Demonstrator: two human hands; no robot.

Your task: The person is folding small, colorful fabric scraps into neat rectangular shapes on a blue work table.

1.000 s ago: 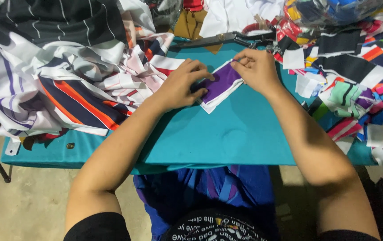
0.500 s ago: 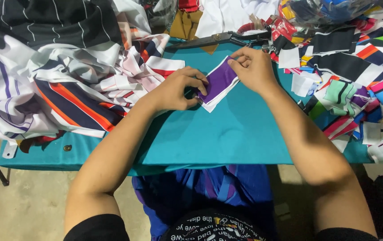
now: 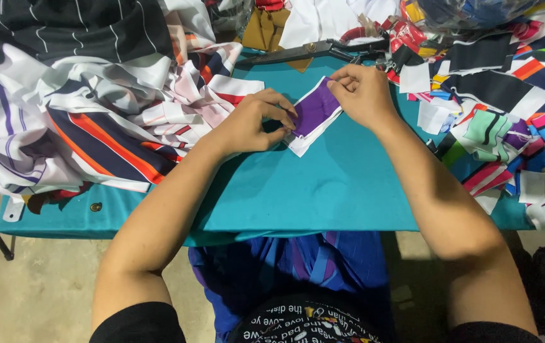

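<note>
In the head view, the left hand is pinching the near left corner of a purple patch, fingers curled tight on it. The right hand is gripping the patch's far edge. The patch is lying on the teal table, between a striped cloth heap and scraps, with shears lying just beyond.

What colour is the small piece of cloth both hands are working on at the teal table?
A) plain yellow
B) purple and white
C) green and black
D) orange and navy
B: the small cloth piece pinched between the left hand and right hand is purple with white edges, lying on the teal table.
</note>
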